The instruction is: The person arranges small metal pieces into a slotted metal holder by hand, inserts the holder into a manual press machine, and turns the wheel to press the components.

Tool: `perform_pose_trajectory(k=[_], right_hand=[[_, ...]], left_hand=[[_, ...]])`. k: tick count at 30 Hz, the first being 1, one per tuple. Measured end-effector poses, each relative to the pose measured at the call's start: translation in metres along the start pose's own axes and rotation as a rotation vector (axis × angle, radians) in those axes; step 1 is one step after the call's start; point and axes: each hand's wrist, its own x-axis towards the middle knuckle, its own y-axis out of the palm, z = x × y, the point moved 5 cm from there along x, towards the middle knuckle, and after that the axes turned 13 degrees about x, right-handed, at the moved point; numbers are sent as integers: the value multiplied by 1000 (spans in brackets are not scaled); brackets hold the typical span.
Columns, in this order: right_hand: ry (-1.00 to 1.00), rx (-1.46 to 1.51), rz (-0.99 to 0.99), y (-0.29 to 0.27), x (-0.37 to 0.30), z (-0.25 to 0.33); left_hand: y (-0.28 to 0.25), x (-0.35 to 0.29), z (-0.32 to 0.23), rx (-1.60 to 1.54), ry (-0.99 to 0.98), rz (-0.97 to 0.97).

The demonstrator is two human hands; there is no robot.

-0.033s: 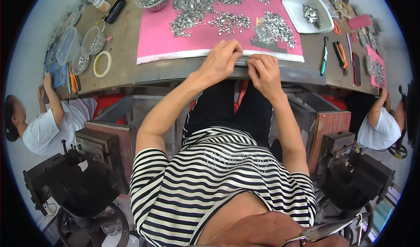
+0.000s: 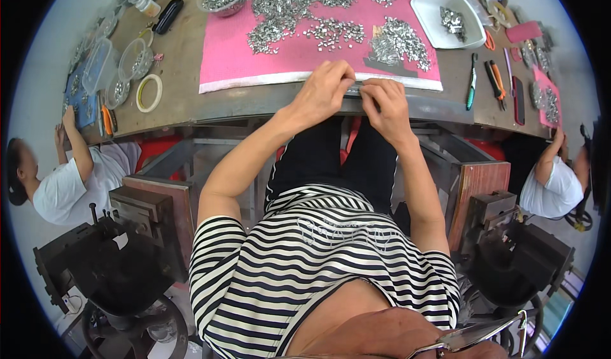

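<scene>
Left hand (image 2: 323,90) shifted slightly right; the close work seems little altered.
Both it and the right hand (image 2: 387,109) have curled, pinched fingers, a small silver piece (image 2: 354,91) between them at the table's (image 2: 178,72) near edge; I cannot tell whether either grips it.

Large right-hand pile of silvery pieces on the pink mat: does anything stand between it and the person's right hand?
Nothing upright visibly does. Between the right hand and the pile lie the mat's white edge and a flat grey piece.
</scene>
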Motion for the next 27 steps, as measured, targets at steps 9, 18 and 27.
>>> perform_pose_trajectory(k=[9,18,27], right_hand=[[438,555,-237,-4,-24,-43],[394,517,-244,-5,-21,-39],[419,495,-226,-6,-22,-38]], left_hand=[[9,-6,-11,116,137,-72],[9,-9,-14,202,178,-85],[6,-18,-26,376,284,-186]])
